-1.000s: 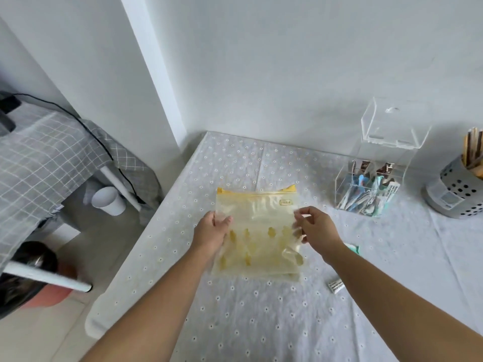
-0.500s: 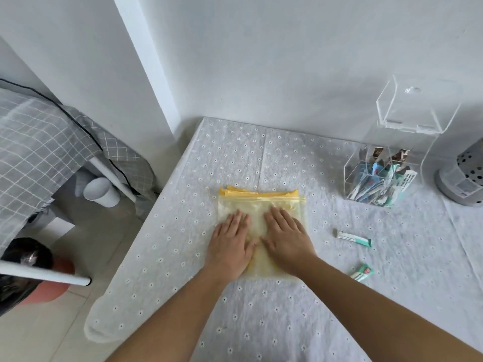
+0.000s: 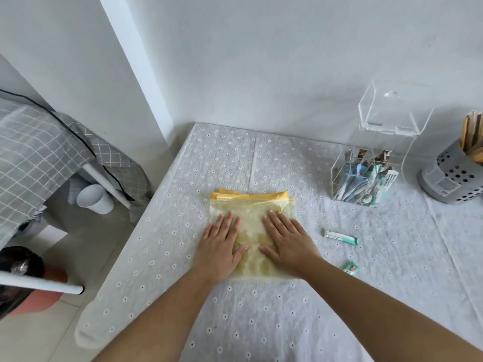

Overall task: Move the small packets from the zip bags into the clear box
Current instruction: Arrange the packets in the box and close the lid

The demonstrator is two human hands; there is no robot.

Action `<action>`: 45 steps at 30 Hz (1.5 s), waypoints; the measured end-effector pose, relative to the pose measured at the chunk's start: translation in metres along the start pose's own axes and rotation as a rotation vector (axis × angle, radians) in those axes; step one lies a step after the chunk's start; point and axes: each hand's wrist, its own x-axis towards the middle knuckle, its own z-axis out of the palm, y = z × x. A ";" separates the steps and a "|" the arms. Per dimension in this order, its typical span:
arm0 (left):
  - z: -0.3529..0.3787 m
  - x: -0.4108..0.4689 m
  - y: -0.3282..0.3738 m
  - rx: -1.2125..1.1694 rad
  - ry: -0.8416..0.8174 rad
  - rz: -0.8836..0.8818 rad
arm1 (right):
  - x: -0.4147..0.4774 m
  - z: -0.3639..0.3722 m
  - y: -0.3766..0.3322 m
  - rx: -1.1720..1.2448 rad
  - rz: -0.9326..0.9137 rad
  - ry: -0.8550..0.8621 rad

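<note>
Flat yellow-topped zip bags [image 3: 251,205] lie stacked on the table in front of me. My left hand [image 3: 222,246] and my right hand [image 3: 287,241] rest palm down on them, fingers spread, holding nothing. The clear box [image 3: 366,178] stands at the back right with its lid raised and several small packets inside. Two loose packets lie right of the bags: a long teal-and-white one [image 3: 341,236] and a small green one [image 3: 351,268].
The table [image 3: 261,322] wears a grey cloth with daisy dots. A grey perforated holder [image 3: 452,176] with wooden sticks stands at the far right. The table's left edge drops to the floor, where a white cup [image 3: 95,198] sits by a checked cloth.
A second ago both hands held a zip bag up by its sides. They laid it onto the stack and now press flat on it, slightly further apart than half a second ago.
</note>
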 end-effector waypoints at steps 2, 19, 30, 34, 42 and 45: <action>-0.012 0.004 -0.002 -0.024 -0.082 -0.035 | -0.005 -0.007 0.009 0.033 -0.013 -0.063; -0.004 -0.008 0.187 -0.101 0.028 0.139 | -0.081 -0.033 0.137 0.221 0.306 0.145; -0.007 -0.011 0.201 -0.378 0.026 0.039 | -0.086 -0.048 0.143 0.530 0.352 0.136; -0.031 -0.003 0.190 -0.633 -0.048 0.004 | -0.099 -0.070 0.153 0.649 0.320 0.150; -0.092 0.035 0.193 -0.706 0.096 0.057 | -0.111 -0.128 0.176 0.681 0.331 0.324; -0.116 0.051 0.200 -0.728 0.154 0.102 | -0.108 -0.157 0.192 0.648 0.343 0.407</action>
